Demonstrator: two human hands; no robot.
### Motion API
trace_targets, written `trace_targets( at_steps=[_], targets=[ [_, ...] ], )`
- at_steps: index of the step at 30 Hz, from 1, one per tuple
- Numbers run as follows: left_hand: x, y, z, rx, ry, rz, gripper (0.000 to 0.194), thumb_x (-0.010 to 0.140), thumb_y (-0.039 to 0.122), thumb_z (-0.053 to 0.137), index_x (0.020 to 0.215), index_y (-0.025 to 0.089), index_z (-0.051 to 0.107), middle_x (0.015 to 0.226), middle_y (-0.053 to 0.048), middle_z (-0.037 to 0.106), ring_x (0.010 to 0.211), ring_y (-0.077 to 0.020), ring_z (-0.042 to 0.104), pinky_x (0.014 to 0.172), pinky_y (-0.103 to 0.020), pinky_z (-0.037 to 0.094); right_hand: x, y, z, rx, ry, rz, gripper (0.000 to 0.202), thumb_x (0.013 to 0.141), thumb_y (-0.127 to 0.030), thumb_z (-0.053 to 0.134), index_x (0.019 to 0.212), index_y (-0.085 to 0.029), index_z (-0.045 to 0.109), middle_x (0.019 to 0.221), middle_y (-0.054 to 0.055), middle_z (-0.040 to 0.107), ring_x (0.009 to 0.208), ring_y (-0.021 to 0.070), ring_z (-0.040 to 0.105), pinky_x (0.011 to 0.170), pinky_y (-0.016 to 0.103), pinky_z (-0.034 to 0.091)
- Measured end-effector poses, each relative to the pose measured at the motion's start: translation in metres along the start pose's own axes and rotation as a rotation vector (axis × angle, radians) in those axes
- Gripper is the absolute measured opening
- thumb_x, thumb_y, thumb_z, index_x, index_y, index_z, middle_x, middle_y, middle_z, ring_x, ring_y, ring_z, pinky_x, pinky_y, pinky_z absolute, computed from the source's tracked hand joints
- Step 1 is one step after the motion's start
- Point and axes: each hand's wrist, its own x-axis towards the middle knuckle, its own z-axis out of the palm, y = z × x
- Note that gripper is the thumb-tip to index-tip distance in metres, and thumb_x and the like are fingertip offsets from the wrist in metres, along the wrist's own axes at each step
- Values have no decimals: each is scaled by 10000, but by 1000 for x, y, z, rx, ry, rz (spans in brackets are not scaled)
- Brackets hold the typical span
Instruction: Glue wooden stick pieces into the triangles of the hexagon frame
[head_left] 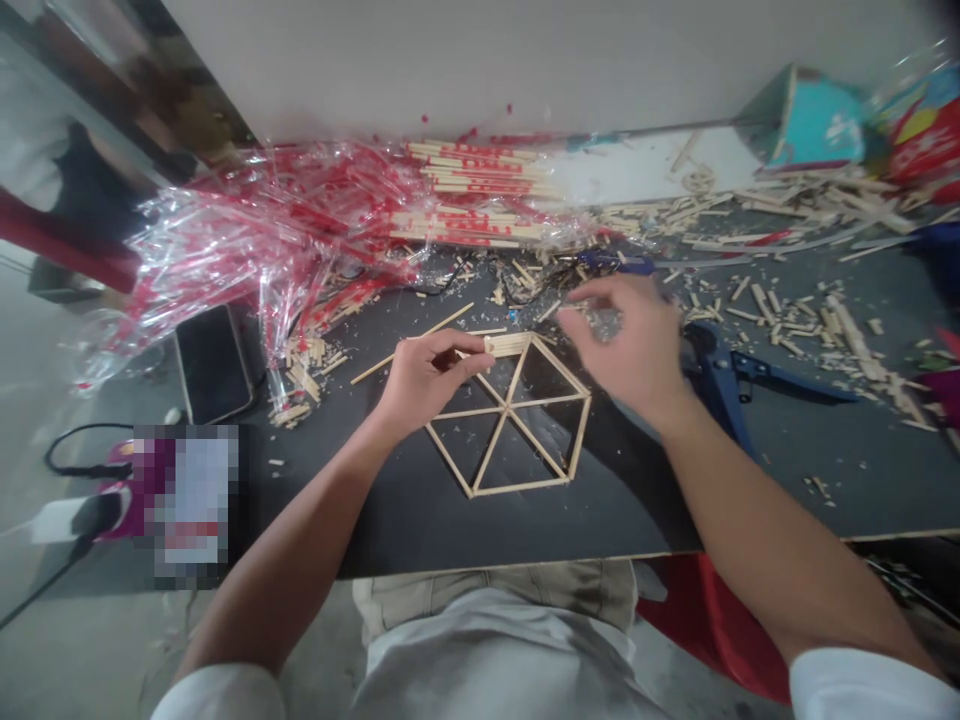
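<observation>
A hexagonal frame of thin wooden sticks (508, 408) lies on the dark tabletop, its spokes meeting in the middle. My left hand (431, 375) is at its far left side, thumb and fingers pinched on a short wooden stick piece (490, 346) by the stacked sticks of the rim. Above the frame's far right corner hangs my right hand (626, 340), smeared by motion. Its thumb and forefinger curl toward each other near a small pale sliver, and I cannot make out what is between them. Blue-handled cutters (716, 385) lie just right of that hand.
Bundled chopsticks (480, 200) and a heap of red-and-clear plastic wrappers (277, 220) fill the back left. Cut stick scraps (787, 310) litter the right. A dark-screened phone (215, 363) and a charger with cables (79, 515) sit at left. The table edge runs before my lap.
</observation>
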Motion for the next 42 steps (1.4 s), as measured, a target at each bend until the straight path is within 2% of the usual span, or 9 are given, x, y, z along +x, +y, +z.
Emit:
trace_targets(
  at_steps=[5,10,14,17,21,25,30,36,42],
  targets=[
    [3,6,0,-143,-47,80,339,817,546,862,821,210,818,889,-68,778,638,-112,602,594,-262,474,-20,-43,13,309,-176,-123,98,938,-295,748,1027,-290,707,1036,55,770,1136,272,704,973,464,573],
    [3,8,1,-169,-74,104,386,773,627,868,807,244,840,861,-50,735,660,-107,603,587,-253,475,-26,-50,15,459,-187,-44,98,917,-278,786,976,-292,709,995,32,764,1054,240,728,923,425,593],
    [3,7,1,-135,-87,102,369,783,614,867,824,248,843,863,-46,729,637,-97,579,557,-242,453,-25,-50,14,516,-212,16,84,910,-289,782,934,-280,703,933,24,758,933,227,731,855,409,599],
    [5,5,-4,-63,-71,94,301,795,526,888,855,236,834,890,-47,742,617,-91,556,564,-243,456,-23,-50,12,455,-192,19,65,909,-270,767,929,-280,705,927,23,762,924,232,730,857,422,595],
    [13,-4,-18,46,117,-31,134,841,324,810,874,195,798,894,-39,757,591,-76,513,560,-231,424,-19,-45,10,278,-89,-43,59,935,-256,727,899,-298,709,920,29,769,946,259,714,888,472,582],
    [18,-14,-24,57,235,-127,144,852,299,745,936,183,764,831,-16,732,523,-55,439,489,-209,319,-15,-35,14,188,-78,-170,97,968,-237,698,905,-304,730,910,34,790,956,276,684,897,505,560],
    [17,-21,-16,145,188,-91,119,847,290,730,885,183,764,896,-23,734,538,-51,440,531,-222,360,-19,-30,23,128,-242,-280,160,1007,-204,641,937,-291,757,965,39,802,1035,283,648,942,508,542],
    [16,-23,-10,198,150,-38,91,856,246,719,901,185,769,915,-17,719,559,-55,460,589,-242,404,-25,-32,27,24,-208,-357,199,1018,-147,603,964,-254,762,953,51,789,1044,274,618,945,469,548],
    [15,-25,-8,236,154,-4,88,863,227,706,909,189,772,921,-11,738,568,-57,488,608,-246,418,-26,-31,32,-27,-222,-338,214,1000,-93,604,980,-224,772,966,60,782,1055,262,618,961,445,533]
  ],
)
